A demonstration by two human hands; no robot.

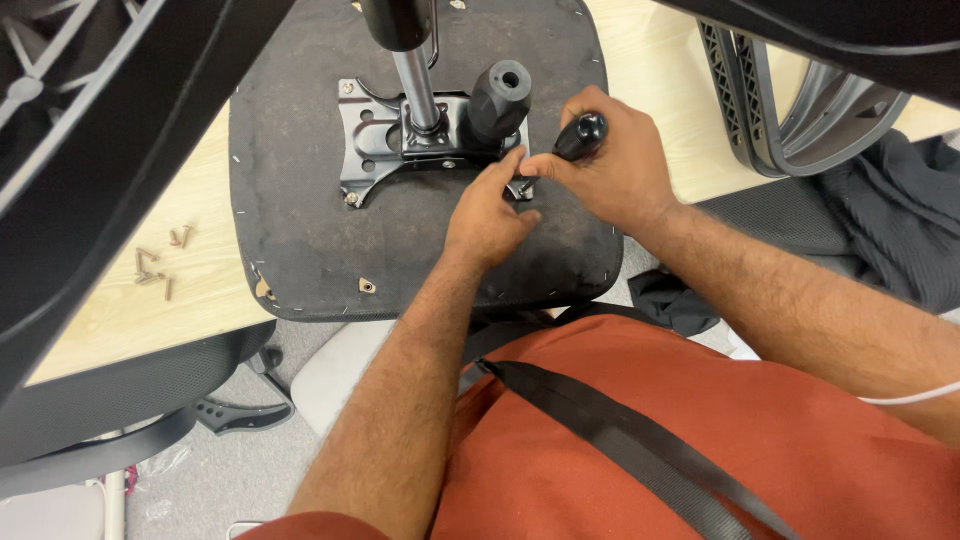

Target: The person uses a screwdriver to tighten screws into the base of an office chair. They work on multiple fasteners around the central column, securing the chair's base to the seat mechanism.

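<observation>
Your right hand (610, 170) is wrapped around a black tool handle (581, 135), angled down toward the corner of the metal mounting plate (372, 140). That plate sits on the upturned chair seat (300, 220), which lies flat on the bench (120, 300). Your left hand (490, 215) pinches its fingers (508, 170) narrow at the bolt (522, 188), apparently steadying it right beneath the tool's tip.
</observation>
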